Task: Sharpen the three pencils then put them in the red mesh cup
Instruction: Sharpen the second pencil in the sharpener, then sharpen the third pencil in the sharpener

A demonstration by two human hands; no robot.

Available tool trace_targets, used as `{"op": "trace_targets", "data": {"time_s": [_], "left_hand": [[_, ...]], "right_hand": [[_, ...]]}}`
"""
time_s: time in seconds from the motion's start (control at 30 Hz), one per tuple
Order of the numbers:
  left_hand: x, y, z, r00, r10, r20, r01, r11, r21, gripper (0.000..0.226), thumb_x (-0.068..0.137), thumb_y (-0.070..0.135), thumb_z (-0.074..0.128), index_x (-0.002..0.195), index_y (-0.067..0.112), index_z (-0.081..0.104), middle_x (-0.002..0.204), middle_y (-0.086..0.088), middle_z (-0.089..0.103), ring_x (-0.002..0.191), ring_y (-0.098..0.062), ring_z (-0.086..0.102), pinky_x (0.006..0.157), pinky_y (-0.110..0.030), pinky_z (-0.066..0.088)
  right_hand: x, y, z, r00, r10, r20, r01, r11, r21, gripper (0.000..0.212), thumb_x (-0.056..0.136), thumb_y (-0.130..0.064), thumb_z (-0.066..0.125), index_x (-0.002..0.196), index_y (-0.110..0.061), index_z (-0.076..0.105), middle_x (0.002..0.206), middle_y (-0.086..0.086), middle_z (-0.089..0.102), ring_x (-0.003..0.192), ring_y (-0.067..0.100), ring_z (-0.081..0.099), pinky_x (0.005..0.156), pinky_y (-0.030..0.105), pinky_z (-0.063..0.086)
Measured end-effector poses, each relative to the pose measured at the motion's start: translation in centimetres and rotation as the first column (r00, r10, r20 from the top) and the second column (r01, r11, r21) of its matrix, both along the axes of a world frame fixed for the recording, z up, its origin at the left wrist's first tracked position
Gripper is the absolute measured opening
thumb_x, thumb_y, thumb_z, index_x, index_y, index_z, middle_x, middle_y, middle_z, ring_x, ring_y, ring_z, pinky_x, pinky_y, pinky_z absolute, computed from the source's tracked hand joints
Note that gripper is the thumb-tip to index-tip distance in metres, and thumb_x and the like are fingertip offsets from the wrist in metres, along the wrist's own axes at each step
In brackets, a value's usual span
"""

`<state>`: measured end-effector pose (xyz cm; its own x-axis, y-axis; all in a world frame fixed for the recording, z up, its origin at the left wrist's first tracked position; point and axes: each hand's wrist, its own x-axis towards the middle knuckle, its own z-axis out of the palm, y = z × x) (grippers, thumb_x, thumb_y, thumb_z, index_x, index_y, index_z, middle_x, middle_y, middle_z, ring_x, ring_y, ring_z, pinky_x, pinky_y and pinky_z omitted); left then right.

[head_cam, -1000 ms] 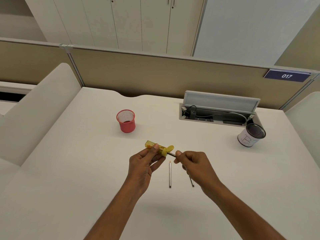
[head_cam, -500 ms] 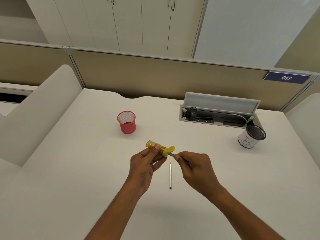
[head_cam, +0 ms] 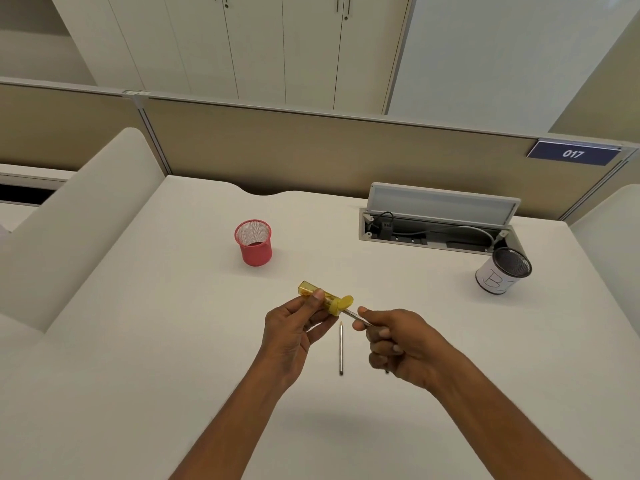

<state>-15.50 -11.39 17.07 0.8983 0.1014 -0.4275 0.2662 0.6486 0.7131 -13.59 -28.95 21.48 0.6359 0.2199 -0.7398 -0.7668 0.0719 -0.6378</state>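
Left hand: the left hand (head_cam: 294, 329), at centre frame, is closed round a yellow sharpener (head_cam: 323, 298), thumb on top and fingers curled beneath, holding it above the desk (head_cam: 138, 341).
Right hand: the right hand (head_cam: 398, 341), just right of centre, pinches a pencil (head_cam: 353, 315) between thumb and forefinger; the other fingers are folded in.
Pencil in hand: its tip end sits in the sharpener's round mouth; only a short dark length shows between mouth and fingers.
Second pencil: a second pencil (head_cam: 341, 348) lies flat on the desk below and between the hands, point toward the top of the frame, touching neither hand.
Third pencil: only a dark end (head_cam: 387, 371) peeps out under the right hand; it is likely the third pencil, though that cannot be confirmed.
Red mesh cup: the red mesh cup (head_cam: 253, 242) stands upright at upper centre-left, well apart from the hands, with no pencil visible inside.
Other objects: a white cup with a dark mesh rim (head_cam: 504, 275) stands at right, near an open cable tray (head_cam: 436, 220).
Step, as judged: sharpening appears to be under way; no pencil has reached the cup.
Risk, lead: twisting with the pencil angled off the sharpener's axis could snap the point.
Risk, grip: a loose pinch so near the mouth could slip, so the fingers turn without cutting.
Risk, desk: a lowered wrist could knock the loose pencils and set them rolling.
Risk, wrong cup: the white cup could be mistaken for the target.
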Motion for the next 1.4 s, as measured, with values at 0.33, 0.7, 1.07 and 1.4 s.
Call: {"op": "trace_targets", "data": {"time_s": [0.33,0.7,1.07,1.4], "left_hand": [[0.5,1.0,0.6,0.995,0.091,-0.038,-0.094,0.992,-0.088,0.014,0.092,0.009,0.069,0.094,-0.001,0.078,0.107,-0.024,0.077,0.092,-0.03,0.079,0.078,-0.036,0.065],[0.2,0.4,0.9,0.993,0.084,-0.078,-0.094,0.986,-0.134,0.015,0.097,0.008,0.064,0.096,-0.002,0.076,0.105,-0.021,0.078,0.094,-0.027,0.079,0.08,-0.033,0.065],[-0.1,0.0,0.7,0.992,0.081,-0.096,-0.095,0.984,-0.152,0.013,0.097,0.008,0.066,0.102,-0.001,0.074,0.106,-0.021,0.078,0.094,-0.028,0.079,0.082,-0.035,0.065],[-0.2,-0.4,-0.4,0.988,0.068,-0.138,-0.092,0.981,-0.169,0.02,0.096,0.008,0.067,0.111,-0.004,0.071,0.116,-0.024,0.076,0.105,-0.033,0.076,0.087,-0.037,0.064]], "right_hand": [[-0.2,-2.8,-0.1,0.96,0.121,0.254,-0.102,0.991,-0.086,0.038,0.101,-0.029,0.059,0.1,0.007,0.071,0.058,0.002,0.042,0.047,0.015,0.032,0.054,0.028,0.033],[-0.8,-3.6,-3.1,0.929,0.007,0.37,0.02,0.997,-0.069,0.022,0.102,-0.017,0.056,0.108,-0.006,0.074,0.085,0.006,0.073,0.071,0.016,0.061,0.069,0.028,0.046],[1.5,-4.6,-10.7,0.901,-0.237,0.364,0.349,0.894,-0.281,0.007,0.092,-0.011,0.07,0.096,-0.01,0.076,0.087,0.006,0.068,0.077,0.02,0.064,0.079,0.034,0.06],[2.4,-4.0,-17.3,0.899,0.082,0.431,0.279,0.652,-0.705,0.017,0.088,-0.011,0.067,0.102,-0.013,0.077,0.083,0.001,0.075,0.088,0.023,0.068,0.077,0.026,0.045]]}}
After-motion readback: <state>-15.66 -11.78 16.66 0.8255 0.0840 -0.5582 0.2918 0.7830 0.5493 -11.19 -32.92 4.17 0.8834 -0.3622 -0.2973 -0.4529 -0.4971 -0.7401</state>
